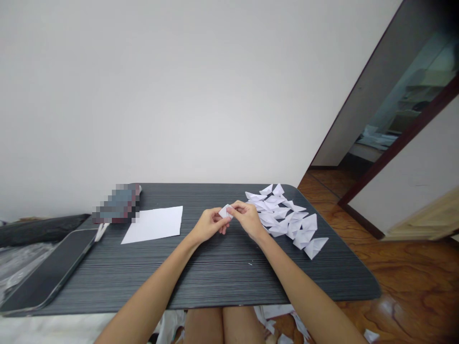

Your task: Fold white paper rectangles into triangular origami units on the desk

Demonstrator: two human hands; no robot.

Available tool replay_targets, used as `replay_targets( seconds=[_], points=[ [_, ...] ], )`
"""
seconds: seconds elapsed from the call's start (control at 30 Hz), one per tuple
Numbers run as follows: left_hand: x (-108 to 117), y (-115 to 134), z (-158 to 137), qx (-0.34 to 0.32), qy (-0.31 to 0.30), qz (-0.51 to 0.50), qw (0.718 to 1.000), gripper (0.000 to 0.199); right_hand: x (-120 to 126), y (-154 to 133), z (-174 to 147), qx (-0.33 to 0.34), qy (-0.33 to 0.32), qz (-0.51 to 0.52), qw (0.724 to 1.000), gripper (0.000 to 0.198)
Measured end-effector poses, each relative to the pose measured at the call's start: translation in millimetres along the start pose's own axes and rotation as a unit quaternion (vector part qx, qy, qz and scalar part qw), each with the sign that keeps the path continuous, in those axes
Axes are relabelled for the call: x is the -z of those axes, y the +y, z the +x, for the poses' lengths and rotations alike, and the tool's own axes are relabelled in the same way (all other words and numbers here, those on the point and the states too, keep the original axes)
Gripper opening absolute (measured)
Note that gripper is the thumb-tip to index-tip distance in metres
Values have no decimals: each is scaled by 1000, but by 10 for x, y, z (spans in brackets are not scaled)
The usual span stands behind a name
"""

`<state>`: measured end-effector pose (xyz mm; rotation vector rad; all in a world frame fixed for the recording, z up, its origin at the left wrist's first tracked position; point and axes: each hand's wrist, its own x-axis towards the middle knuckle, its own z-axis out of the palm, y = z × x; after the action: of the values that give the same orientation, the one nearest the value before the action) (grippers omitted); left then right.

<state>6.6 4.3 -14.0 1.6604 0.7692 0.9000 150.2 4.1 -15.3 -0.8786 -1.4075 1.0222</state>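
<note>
Between my two hands, over the middle of the table, is a small folded piece of white paper (224,211). My left hand (211,224) pinches its left and lower side between thumb and fingers. From the right, my right hand (248,219) grips its other edge with thumb and forefinger. Part of the paper is hidden by the fingers. Just right of my right hand lies a spread pile of folded white paper boats (281,215). A flat sheet of white paper (154,224) rests on the table to the left of my left hand.
The dark table (208,267) stands against a white wall. A device with a blurred screen (116,205) sits at its back left, a white cable (102,231) beside it. Paper scraps (283,322) lie below the front edge. Wooden floor (405,267) shows at right.
</note>
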Motion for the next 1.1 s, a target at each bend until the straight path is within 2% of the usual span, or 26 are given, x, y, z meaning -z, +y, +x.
replay_targets(
  seconds=[0.13, 0.4, 0.6, 0.77, 0.83, 0.97, 1.03, 1.1],
  points=[
    [-9, 13, -15, 13, -28, 11, 999, 31, -14, -37, -11, -1, -41, -20, 999, 18],
    [-117, 18, -36, 54, -35, -66, 996, 36, -23, -27, -30, -11, -8, -15, 1000, 19],
    [-94, 50, -51, 49, -43, -78, 995, 32, -18, -30, -23, -41, -23, -4, 999, 23],
    [-86, 75, -43, 36, -43, -79, 995, 29, -26, -89, -27, -2, 33, -43, 999, 19],
    [-77, 77, -45, 30, -44, -66, 996, 29, -22, -102, -28, -6, 21, -38, 999, 18],
    [-18, 64, -53, 19, -37, -9, 999, 30, 21, -113, -19, -29, -62, -33, 997, 18],
    [20, 62, -56, 13, -30, 43, 999, 32, 44, -109, -17, -31, -79, -46, 995, 20],
    [52, 72, -57, -14, 4, 120, 993, 32, 55, -100, -20, -37, -79, -57, 995, 22]
  ],
)
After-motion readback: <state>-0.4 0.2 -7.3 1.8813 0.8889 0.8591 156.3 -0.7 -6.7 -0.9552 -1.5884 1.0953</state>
